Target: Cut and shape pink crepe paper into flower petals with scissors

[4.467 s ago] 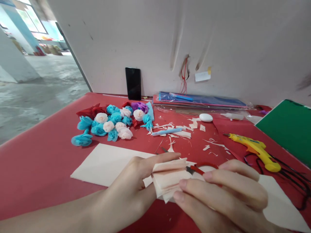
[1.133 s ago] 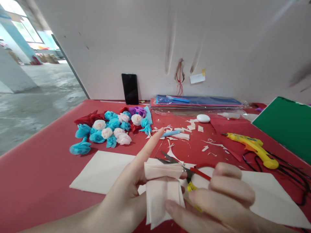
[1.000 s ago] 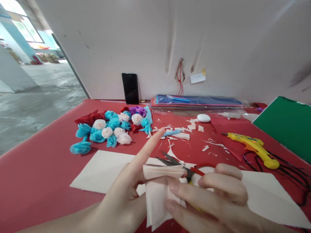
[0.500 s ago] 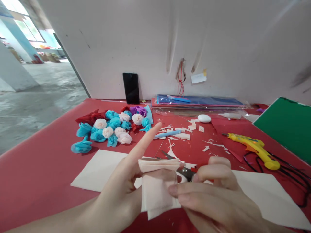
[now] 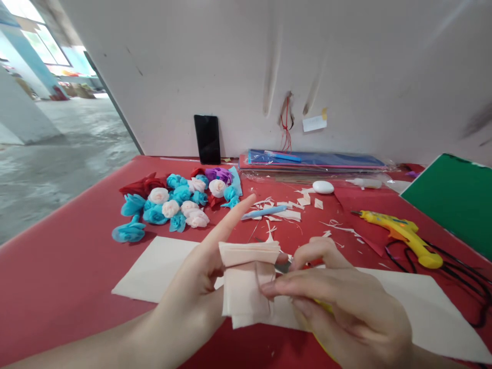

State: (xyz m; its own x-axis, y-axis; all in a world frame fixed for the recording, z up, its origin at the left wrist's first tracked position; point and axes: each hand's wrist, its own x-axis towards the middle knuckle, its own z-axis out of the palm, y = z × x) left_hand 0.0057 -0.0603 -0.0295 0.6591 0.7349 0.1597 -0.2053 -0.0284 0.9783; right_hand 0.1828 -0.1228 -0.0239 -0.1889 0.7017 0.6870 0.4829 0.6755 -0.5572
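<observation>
My left hand (image 5: 196, 297) grips a small stack of folded pale pink paper (image 5: 246, 292), with its index finger stretched out past the top. The stack's upper edge is folded over in layers. My right hand (image 5: 338, 297) has its fingertips pressed on the right side of the stack, thumb below, pinching the edge. Behind the right hand, a pair of scissors (image 5: 284, 267) is mostly hidden; a bit of yellow also shows under the fingers. A cream paper sheet (image 5: 161, 266) lies beneath both hands.
Blue, white, purple and red paper flowers (image 5: 180, 195) cluster at the left. Paper scraps and a light blue stick (image 5: 265, 212) lie mid-table. At right are a yellow glue gun (image 5: 403, 236) with black cord and a green board (image 5: 453, 200). A phone (image 5: 207, 139) leans on the wall.
My right hand has shifted, its fingertips moving slightly left and up over the stack's right side. The stack is tilted a little differently, and the scissors are more covered.
</observation>
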